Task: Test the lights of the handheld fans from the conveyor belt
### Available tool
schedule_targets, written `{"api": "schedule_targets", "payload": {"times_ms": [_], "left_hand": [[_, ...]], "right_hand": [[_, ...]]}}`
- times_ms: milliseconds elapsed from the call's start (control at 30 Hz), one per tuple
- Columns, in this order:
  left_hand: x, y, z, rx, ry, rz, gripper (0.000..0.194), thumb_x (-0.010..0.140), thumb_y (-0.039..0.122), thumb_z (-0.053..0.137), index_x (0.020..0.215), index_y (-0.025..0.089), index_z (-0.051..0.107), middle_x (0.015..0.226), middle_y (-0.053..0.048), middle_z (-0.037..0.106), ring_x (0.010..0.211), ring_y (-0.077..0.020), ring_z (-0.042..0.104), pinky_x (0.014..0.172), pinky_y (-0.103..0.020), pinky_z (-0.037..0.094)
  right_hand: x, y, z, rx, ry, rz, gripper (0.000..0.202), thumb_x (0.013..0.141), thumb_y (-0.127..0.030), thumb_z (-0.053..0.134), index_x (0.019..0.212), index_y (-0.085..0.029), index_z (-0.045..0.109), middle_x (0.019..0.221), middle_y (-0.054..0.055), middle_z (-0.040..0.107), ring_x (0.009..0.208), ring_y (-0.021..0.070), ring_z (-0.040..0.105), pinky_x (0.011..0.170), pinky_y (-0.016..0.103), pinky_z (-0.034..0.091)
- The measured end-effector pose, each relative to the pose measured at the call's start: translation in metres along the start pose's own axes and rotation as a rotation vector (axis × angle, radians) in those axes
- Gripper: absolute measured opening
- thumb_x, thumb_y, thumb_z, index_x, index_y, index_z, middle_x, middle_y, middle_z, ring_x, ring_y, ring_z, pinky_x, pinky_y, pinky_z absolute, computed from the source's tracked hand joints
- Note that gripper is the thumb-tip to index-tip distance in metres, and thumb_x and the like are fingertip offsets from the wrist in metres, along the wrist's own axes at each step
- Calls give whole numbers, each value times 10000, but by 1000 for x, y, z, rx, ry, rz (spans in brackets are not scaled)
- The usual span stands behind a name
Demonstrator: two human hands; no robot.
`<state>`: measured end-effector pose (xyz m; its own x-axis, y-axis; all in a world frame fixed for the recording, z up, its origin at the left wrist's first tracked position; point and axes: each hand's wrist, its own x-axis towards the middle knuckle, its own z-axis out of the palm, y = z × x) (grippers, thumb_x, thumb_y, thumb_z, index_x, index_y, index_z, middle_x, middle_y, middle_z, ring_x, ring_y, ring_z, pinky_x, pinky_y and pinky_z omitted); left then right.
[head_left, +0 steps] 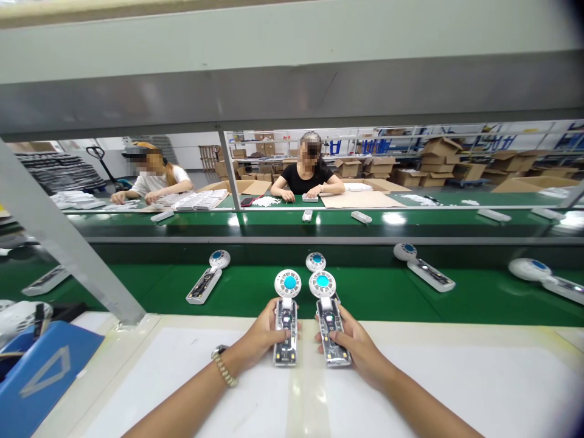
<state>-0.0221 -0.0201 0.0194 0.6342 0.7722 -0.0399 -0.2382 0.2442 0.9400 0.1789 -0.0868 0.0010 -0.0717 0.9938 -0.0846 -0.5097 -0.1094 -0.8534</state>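
Observation:
My left hand (264, 333) grips a white device (286, 316) with a round vented head, a blue disc and a clear body showing a circuit board. A similar device (329, 319) is in my right hand (353, 340), its blue disc looking brighter. Both are held upright side by side, heads apart, with my thumbs on their bodies. Just behind them, another device (315, 261) rests on the green belt, its body mostly hidden by the one in my right hand. My fingers behind the devices are partly hidden.
More devices lie on the green belt (255, 280), one at left (204, 285) and one at right (431, 275). A slanted grey post (68, 237) and a blue bin (55, 371) stand at left. Two people sit across, beyond a second belt (274, 226).

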Motion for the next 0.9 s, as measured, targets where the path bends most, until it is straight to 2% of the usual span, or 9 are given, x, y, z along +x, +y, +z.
{"api": "schedule_targets", "payload": {"times_ms": [133, 300, 367, 433, 500, 533, 633, 767, 900], "left_hand": [[0, 0, 0, 6, -6, -5, 554, 637, 156, 733, 1085, 211, 412, 1038, -67, 520, 912, -212, 567, 808, -398, 471], [-1, 1, 0, -5, -6, -25, 562, 627, 149, 738, 1096, 208, 433, 1073, -82, 535, 905, -209, 573, 816, -388, 464], [-1, 3, 1, -52, -5, -9, 582, 599, 140, 753, 1094, 219, 458, 1142, -82, 512, 921, -213, 571, 814, -378, 469], [-1, 6, 1, -127, 2, -31, 527, 624, 184, 741, 1082, 221, 483, 1140, -75, 529, 906, -210, 582, 814, -383, 475], [0, 8, 2, -193, 11, -115, 361, 708, 344, 668, 1001, 178, 537, 995, -78, 605, 809, -199, 610, 789, -394, 489], [0, 9, 3, -210, 19, -168, 347, 745, 447, 598, 915, 146, 566, 864, -78, 633, 723, -188, 616, 755, -388, 501], [2, 10, 5, -184, 67, -282, 564, 762, 647, 399, 669, 116, 562, 528, -50, 576, 493, -150, 563, 617, -329, 517], [9, 12, -5, -62, 262, -222, 490, 753, 615, 457, 728, 133, 545, 544, -49, 599, 457, -145, 557, 492, -269, 485], [20, 21, -48, 278, 619, -25, 408, 723, 490, 585, 867, 110, 547, 735, -115, 662, 616, -190, 635, 587, -298, 517]], "right_hand": [[-3, -4, 2, -3, -13, 18, 751, 642, -282, 730, 1277, -243, 331, 1003, 87, 612, 825, 251, 629, 704, 407, 494], [-4, -9, 4, -23, -34, 27, 773, 666, -261, 708, 1297, -235, 262, 910, 57, 631, 689, 205, 633, 634, 348, 482], [-4, -9, 3, 13, -55, 24, 734, 647, -242, 718, 1258, -250, 312, 960, 60, 627, 720, 211, 634, 642, 344, 479], [-4, -10, 3, 56, -103, 43, 545, 672, -297, 693, 1148, -231, 437, 939, 57, 636, 735, 214, 633, 650, 339, 478], [-4, -10, 2, 84, -158, 88, 349, 753, -458, 577, 942, -166, 554, 785, 65, 655, 645, 195, 627, 609, 314, 473], [-3, -11, 1, 101, -178, 114, 411, 785, -545, 481, 838, -149, 574, 677, 61, 646, 559, 178, 610, 560, 297, 465], [2, -15, -4, 151, -179, 188, 612, 788, -683, 270, 668, -155, 556, 457, 23, 563, 360, 141, 514, 424, 262, 413], [15, -25, -22, 25, -6, 132, 562, 789, -662, 327, 642, -165, 544, 453, 12, 560, 377, 136, 511, 439, 257, 422], [33, -34, -49, -355, 168, -100, 344, 728, -486, 611, 851, -169, 558, 711, 41, 663, 645, 185, 620, 587, 266, 480]]}}
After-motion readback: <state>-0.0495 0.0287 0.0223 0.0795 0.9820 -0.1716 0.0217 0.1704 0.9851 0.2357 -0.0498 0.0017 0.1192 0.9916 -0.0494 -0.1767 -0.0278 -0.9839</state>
